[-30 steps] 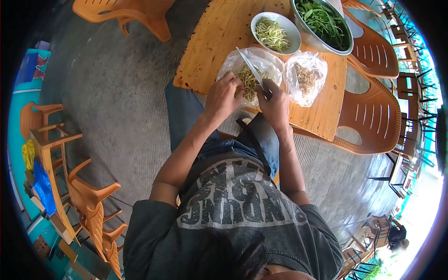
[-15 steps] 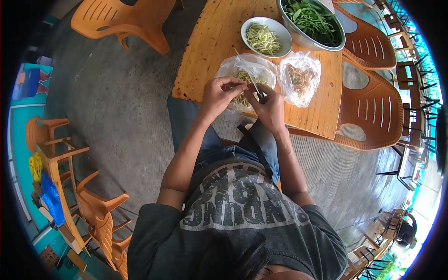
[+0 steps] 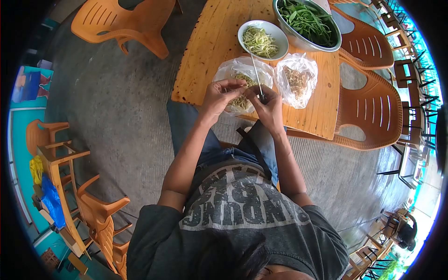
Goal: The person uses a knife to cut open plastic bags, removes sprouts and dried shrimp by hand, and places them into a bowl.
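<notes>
My right hand (image 3: 267, 106) is closed around the black handle of a small knife (image 3: 256, 73), its thin blade pointing away from me toward the bowl. Thumb and fingertips of my left hand (image 3: 218, 97) are pinched together, on what looks like a thin bean sprout; it is hard to make out against the pile behind. Both hands hover over an opened clear plastic bag (image 3: 225, 71) of bean sprouts (image 3: 240, 102), partly covered by my fingers. Just beyond stands a white bowl (image 3: 282, 45) with pale sprouts (image 3: 259, 41) in it.
Right of the hands, a second plastic bag (image 3: 298, 95) holds brownish scraps. A metal basin (image 3: 304, 43) of green leaves stands at the back of the wooden table (image 3: 205, 51). Orange plastic chairs (image 3: 368, 105) border the table on the right, with another chair (image 3: 119, 23) at the upper left.
The knife blade has swung from leaning left to standing more upright. My fingertips have drawn slightly apart. The table and its bowls sit slightly farther left in view.
</notes>
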Demonstrator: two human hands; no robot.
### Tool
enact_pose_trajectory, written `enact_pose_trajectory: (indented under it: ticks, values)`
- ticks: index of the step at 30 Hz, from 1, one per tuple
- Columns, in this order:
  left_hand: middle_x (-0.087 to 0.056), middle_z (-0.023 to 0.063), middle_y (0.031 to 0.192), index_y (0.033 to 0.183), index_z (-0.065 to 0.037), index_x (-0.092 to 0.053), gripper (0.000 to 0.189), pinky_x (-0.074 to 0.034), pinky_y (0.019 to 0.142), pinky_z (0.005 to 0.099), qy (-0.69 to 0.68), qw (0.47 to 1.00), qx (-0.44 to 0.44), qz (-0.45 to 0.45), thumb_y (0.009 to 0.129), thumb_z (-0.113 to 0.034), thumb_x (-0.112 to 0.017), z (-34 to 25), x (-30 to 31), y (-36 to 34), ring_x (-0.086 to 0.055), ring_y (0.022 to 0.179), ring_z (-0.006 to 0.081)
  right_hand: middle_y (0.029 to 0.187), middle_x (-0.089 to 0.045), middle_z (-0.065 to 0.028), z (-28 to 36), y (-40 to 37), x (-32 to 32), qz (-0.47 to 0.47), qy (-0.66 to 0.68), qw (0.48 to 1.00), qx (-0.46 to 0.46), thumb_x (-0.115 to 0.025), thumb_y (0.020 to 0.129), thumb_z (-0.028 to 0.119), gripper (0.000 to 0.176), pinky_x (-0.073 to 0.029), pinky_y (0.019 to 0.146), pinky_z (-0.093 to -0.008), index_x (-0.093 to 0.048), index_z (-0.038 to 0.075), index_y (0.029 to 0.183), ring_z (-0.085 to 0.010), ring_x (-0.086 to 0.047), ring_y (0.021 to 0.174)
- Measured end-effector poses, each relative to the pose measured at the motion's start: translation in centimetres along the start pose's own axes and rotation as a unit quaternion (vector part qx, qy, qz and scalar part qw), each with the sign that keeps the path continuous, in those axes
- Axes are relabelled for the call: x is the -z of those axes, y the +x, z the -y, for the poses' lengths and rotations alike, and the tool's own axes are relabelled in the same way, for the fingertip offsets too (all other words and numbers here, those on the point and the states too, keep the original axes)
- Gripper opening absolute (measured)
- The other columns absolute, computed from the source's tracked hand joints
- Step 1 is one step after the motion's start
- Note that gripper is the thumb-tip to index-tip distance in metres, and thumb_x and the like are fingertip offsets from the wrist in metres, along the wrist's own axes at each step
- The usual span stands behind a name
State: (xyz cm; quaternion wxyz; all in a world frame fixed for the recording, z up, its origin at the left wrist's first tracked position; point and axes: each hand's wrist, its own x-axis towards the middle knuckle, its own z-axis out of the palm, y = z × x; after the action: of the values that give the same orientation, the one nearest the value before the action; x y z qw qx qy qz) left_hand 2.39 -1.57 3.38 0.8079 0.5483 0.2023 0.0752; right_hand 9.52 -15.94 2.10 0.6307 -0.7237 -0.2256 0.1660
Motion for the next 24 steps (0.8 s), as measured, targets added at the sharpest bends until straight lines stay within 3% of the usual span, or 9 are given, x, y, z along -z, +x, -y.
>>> enact_pose_trajectory:
  ticks: [2, 4, 5, 8, 11, 16, 24]
  values:
    - [-0.065, 0.0012, 0.081, 0.099, -0.001, -0.067, 0.022, -0.039, 0.058, 0.0151, -0.019, 0.999, 0.039, -0.003, 0.08, -0.011, -0.07, -0.2, 0.0, -0.3, -0.055, 0.068, 0.0016, 0.071, -0.064, -0.0051, -0.3, -0.1, -0.3, -0.011, 0.065, 0.998, 0.006, -0.064, 0.085, 0.015, 0.019, -0.043, 0.059, -0.0232, -0.065, -0.004, 0.086, -0.0065, -0.054, 0.065]
    - [-0.065, 0.0008, 0.079, 0.098, -0.001, -0.067, 0.021, -0.037, 0.055, 0.0148, -0.005, 0.998, 0.061, -0.012, 0.079, -0.011, -0.071, 0.1, 0.1, -0.4, -0.054, 0.065, 0.0007, 0.072, -0.063, -0.0051, 1.0, -0.3, 0.0, 0.014, 0.066, 0.996, -0.057, -0.062, 0.088, 0.018, 0.023, -0.043, 0.059, -0.0231, -0.063, -0.004, 0.095, -0.0064, -0.054, 0.066]
    - [-0.064, 0.0005, 0.077, 0.096, -0.001, -0.068, 0.02, -0.037, 0.055, 0.0153, -0.012, 0.998, 0.057, -0.014, 0.08, -0.011, -0.071, 0.2, 0.2, -0.5, -0.054, 0.065, 0.0011, 0.072, -0.063, -0.0051, 1.6, -0.5, 0.1, 0.026, 0.066, 0.994, -0.089, -0.061, 0.089, 0.02, 0.026, -0.043, 0.059, -0.0231, -0.062, -0.004, 0.1, -0.0063, -0.054, 0.067]
    - [-0.063, -0.0001, 0.073, 0.093, 0.0, -0.068, 0.018, -0.038, 0.055, 0.0171, -0.008, 0.999, 0.028, -0.028, 0.08, -0.012, -0.07, 0.4, 0.5, -0.3, -0.052, 0.063, 0.0023, 0.072, -0.061, -0.0044, 2.3, -0.9, -0.1, 0.005, 0.051, 0.997, -0.057, -0.055, 0.093, 0.023, 0.034, -0.042, 0.058, -0.0229, -0.053, -0.001, 0.117, -0.0067, -0.054, 0.066]
    - [-0.062, 0.0, 0.071, 0.09, 0.001, -0.068, 0.016, -0.04, 0.057, 0.0192, 0.066, 0.996, -0.026, -0.051, 0.081, -0.012, -0.07, 1.0, 0.9, 0.1, -0.051, 0.063, 0.0039, 0.072, -0.06, -0.0031, 3.3, -1.3, 0.8, 0.099, 0.093, 0.984, -0.117, -0.049, 0.096, 0.023, 0.039, -0.041, 0.058, -0.022, -0.042, 0.003, 0.129, -0.0078, -0.053, 0.064]
    - [-0.066, 0.004, 0.071, 0.086, 0.0, -0.07, 0.015, -0.045, 0.061, 0.0213, 0.243, 0.968, -0.054, -0.039, 0.078, -0.013, -0.071, 0.4, 1.7, 0.1, -0.06, 0.068, 0.0063, 0.063, -0.057, -0.0074, 2.8, -1.8, 0.1, 0.122, -0.016, 0.991, -0.055, -0.046, 0.097, 0.022, 0.035, -0.045, 0.064, -0.0283, -0.045, 0.005, 0.128, -0.0116, -0.055, 0.064]
    - [-0.066, 0.0037, 0.076, 0.085, 0.001, -0.068, 0.012, -0.045, 0.066, 0.0245, 0.271, 0.961, -0.06, -0.012, 0.081, -0.01, -0.066, 0.0, 1.8, -0.4, -0.058, 0.071, 0.0077, 0.062, -0.056, -0.0071, 1.7, -1.9, 0.1, 0.132, -0.033, 0.99, -0.038, -0.049, 0.096, 0.02, 0.033, -0.044, 0.061, -0.0288, -0.048, 0.006, 0.125, -0.0124, -0.055, 0.062]
